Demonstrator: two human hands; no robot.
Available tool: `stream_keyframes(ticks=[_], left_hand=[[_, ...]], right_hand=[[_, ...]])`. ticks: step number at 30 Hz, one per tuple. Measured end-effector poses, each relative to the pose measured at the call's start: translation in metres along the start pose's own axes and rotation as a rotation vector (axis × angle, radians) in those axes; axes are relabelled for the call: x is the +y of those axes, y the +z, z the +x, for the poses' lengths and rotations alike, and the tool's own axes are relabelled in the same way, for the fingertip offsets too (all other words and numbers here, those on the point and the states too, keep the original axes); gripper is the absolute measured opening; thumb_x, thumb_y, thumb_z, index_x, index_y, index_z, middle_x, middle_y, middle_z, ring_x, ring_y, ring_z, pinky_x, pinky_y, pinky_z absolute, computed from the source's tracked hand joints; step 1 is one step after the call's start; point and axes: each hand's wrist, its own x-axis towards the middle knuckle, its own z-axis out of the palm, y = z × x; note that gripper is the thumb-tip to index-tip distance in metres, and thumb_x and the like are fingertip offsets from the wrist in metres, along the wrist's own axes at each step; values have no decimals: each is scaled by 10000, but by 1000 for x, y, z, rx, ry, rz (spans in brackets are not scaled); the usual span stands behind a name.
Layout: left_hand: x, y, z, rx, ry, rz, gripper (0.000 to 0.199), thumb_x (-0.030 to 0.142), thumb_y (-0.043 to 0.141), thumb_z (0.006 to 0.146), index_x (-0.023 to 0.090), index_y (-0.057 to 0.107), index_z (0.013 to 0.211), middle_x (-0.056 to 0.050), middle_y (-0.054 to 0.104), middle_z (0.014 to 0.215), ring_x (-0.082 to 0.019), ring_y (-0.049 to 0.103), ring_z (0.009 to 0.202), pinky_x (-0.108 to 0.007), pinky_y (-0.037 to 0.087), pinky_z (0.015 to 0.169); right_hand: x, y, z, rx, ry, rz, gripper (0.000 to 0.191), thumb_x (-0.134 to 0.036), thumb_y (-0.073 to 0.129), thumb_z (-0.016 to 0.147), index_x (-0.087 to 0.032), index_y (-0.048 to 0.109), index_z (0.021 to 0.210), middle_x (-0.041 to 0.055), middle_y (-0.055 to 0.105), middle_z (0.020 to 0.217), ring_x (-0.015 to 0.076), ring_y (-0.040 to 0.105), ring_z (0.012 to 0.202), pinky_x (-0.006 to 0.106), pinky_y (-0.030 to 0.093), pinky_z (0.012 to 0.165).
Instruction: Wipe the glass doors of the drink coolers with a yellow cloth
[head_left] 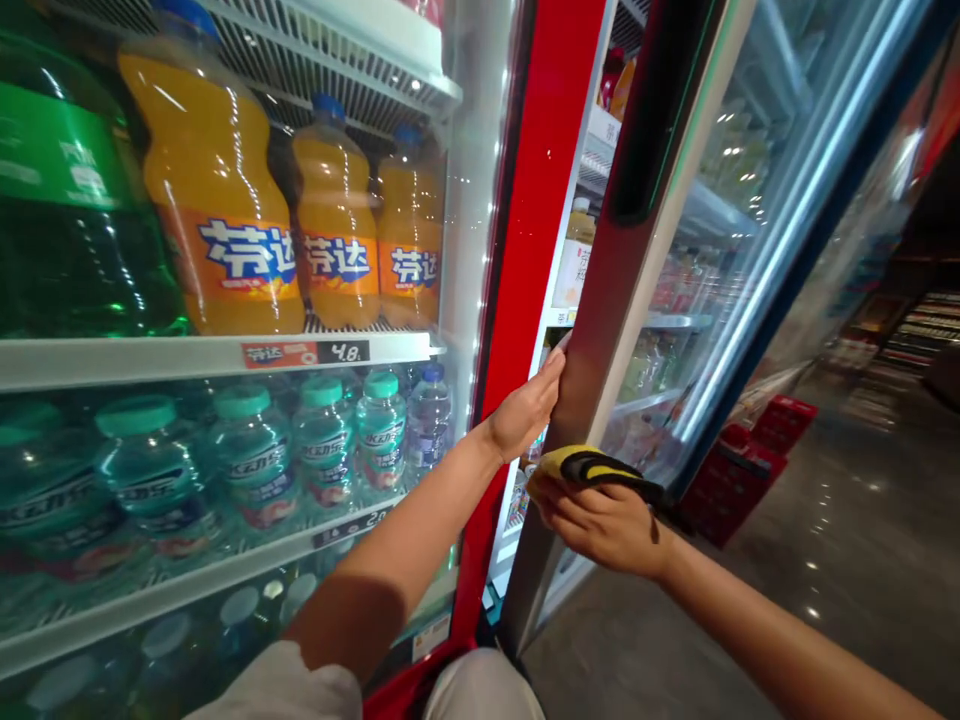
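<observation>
Grey, glossy floor stretches beside the ajar, glass-paned cooler door.

"芬达" on btls, "4.8" on tag

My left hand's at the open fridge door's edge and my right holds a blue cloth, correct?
No, the head view shows a yellow and black cloth, not blue, in your right hand; your left hand is at the open fridge door's edge.

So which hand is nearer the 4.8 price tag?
Left. The left hand is right of the price tag and slightly lower, at the open door; the right hand, holding the yellow-black cloth, is lower and farther right.
</observation>
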Motion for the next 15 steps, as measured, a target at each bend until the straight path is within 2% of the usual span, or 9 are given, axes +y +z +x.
stream_keyframes(ticks=[3,5,7,9,12,14,15], left_hand=[[-16,-19,-17,-23,-100,102,592,695,595,905,347,632,1383,-35,664,1411,-265,506,1438,-489,425,1179],[-27,-30,-28,-2,-134,194,623,714,555,915,382,569,1442,-43,623,1463,-275,512,1433,-538,423,1171],[-38,-37,-37,42,-127,300,611,696,523,941,419,501,1485,-36,586,1503,-267,519,1428,-570,431,1155],[-48,-44,-46,39,-144,370,603,698,466,965,431,461,1505,-29,553,1537,-240,493,1450,-556,437,1148],[-63,-54,-66,-59,-250,388,646,744,335,976,426,423,1531,-14,461,1614,-190,361,1529,-491,368,1204],[-73,-62,-83,-121,-341,368,684,748,272,985,413,330,1578,5,336,1683,-170,244,1571,-477,273,1251],[-78,-65,-92,-148,-394,350,697,739,248,994,405,244,1606,15,248,1715,-166,191,1584,-480,222,1269]], right_hand=[[-11,13,-6,-14,107,-16,241,-184,560,1003,-240,729,1166,43,735,1312,187,684,1129,337,504,766],[-22,22,-12,-36,69,63,259,-176,519,1011,-251,737,1130,33,747,1287,170,696,1070,325,515,750],[-30,27,-19,-42,-29,155,294,-154,474,1020,-252,733,1121,14,753,1272,143,698,1021,298,531,773],[-34,29,-24,-36,-71,189,327,-134,449,1023,-251,718,1169,-4,748,1281,128,693,1015,277,539,809],[-41,35,-31,-33,52,129,327,-152,489,1014,-260,700,1239,13,743,1293,150,679,1105,307,545,845],[-56,47,-39,-55,114,90,278,-168,530,995,-236,724,1183,51,750,1274,178,673,1145,331,546,865],[-66,54,-44,-71,95,85,259,-162,535,985,-217,737,1138,64,756,1253,184,672,1151,331,545,890]])
